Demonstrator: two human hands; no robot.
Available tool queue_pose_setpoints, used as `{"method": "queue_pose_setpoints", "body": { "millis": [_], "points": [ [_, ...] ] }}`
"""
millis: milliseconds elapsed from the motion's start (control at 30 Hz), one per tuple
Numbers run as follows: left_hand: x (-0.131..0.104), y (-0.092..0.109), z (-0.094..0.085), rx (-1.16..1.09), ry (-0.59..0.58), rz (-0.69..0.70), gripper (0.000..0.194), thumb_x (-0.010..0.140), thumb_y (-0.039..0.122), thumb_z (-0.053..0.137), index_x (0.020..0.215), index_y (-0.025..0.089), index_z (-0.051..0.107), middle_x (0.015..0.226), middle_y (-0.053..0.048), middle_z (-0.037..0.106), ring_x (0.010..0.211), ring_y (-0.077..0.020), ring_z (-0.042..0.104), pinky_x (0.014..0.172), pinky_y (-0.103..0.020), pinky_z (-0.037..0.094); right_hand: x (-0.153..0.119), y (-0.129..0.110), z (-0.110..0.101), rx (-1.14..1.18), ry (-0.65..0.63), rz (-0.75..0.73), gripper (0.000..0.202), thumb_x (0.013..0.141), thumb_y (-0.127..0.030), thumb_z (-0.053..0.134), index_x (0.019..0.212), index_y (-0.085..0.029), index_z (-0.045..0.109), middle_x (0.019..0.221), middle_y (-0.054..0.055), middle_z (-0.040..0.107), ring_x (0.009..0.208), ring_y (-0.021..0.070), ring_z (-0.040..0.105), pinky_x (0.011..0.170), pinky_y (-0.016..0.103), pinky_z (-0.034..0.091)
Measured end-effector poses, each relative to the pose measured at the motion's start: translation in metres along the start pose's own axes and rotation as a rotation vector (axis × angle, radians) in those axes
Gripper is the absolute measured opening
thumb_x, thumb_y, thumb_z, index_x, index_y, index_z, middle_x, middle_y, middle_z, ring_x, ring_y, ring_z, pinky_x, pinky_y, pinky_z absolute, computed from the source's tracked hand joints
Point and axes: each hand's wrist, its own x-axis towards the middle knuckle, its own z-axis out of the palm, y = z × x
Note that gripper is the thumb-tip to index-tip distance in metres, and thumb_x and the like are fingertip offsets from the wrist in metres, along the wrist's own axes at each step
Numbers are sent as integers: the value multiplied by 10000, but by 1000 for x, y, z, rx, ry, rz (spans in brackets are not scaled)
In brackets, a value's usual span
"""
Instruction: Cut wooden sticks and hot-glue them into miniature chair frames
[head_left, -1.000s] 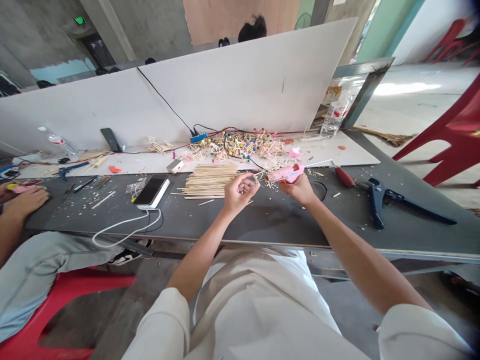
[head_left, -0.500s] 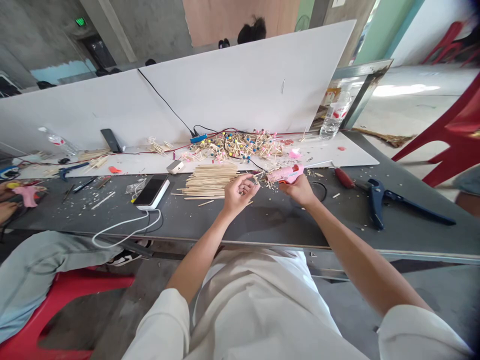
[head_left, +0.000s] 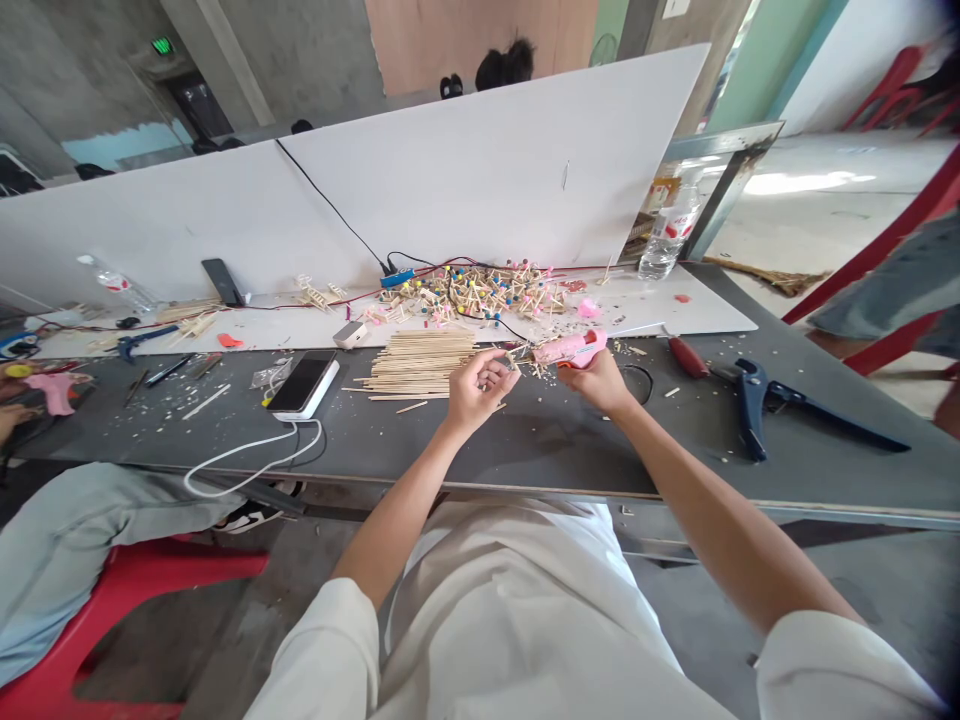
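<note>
My right hand (head_left: 598, 382) is closed round the handle of a pink hot glue gun (head_left: 571, 349), its nozzle pointing left. Just left of the nozzle, my left hand (head_left: 480, 385) pinches a small wooden stick piece (head_left: 513, 360) between thumb and forefinger; its exact shape is too small to make out. Behind my left hand lies a row of thin wooden sticks (head_left: 420, 362). Farther back is a heap of short sticks with coloured ball ends (head_left: 480, 292).
Right of my hands lie a red-handled screwdriver (head_left: 688, 357) and a blue cutter (head_left: 752, 410). A phone on a white power bank (head_left: 306, 385) with a looped cable lies left. A water bottle (head_left: 670, 235) stands back right. A co-worker's hand (head_left: 13, 415) is near another pink glue gun (head_left: 54, 392).
My hands and the glue gun stay almost still. At the right edge, a person's leg in jeans has come into view by the red chair.
</note>
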Motion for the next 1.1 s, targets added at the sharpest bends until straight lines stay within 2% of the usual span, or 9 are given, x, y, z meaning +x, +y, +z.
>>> {"method": "queue_pose_setpoints", "body": {
  "millis": [600,1100],
  "points": [
    [0,0,0,1,-4,9,399,860,445,768,1123,162,668,769,-15,725,566,-94,648,534,-208,521,1,5,-1,-34,9,2,240,617,-242,668,550,-218,439,491,-24,469,473,108,399,451,258,287],
    [0,1,0,2,-13,5,411,856,450,770,1123,157,663,773,-19,729,569,-87,643,525,-195,520,1,5,-2,-34,14,9,189,599,-234,645,548,-219,464,484,-15,492,483,119,403,454,264,297]
  ]
}}
